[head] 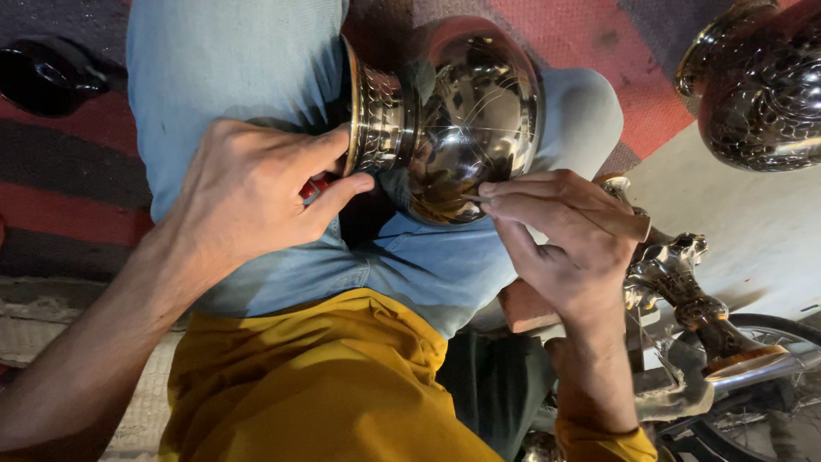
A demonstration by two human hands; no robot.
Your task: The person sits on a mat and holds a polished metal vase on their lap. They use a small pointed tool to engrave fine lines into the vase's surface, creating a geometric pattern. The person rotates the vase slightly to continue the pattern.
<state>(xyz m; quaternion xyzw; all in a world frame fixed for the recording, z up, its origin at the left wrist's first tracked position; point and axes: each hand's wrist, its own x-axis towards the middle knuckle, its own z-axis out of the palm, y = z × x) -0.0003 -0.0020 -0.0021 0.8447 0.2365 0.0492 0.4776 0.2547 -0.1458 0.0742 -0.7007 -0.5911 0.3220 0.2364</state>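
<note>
The metal vessel [462, 120] at top centre has a mirror-polished, smooth belly, so glossy it throws back bright reflections; its neck band looks embossed and rougher, with a brassy rim. A second metal pot [761, 94] in the upper right is shiny too, but covered in raised pattern. The jeans [231, 60] are pale, soft, matt denim cloth. The yellow garment [325, 385] at bottom centre is matt, smooth fabric. The cast metal stand [684, 291] at lower right is dull and tarnished, partly glossy. The rug [599, 43] at the top looks coarse and woven.
</note>
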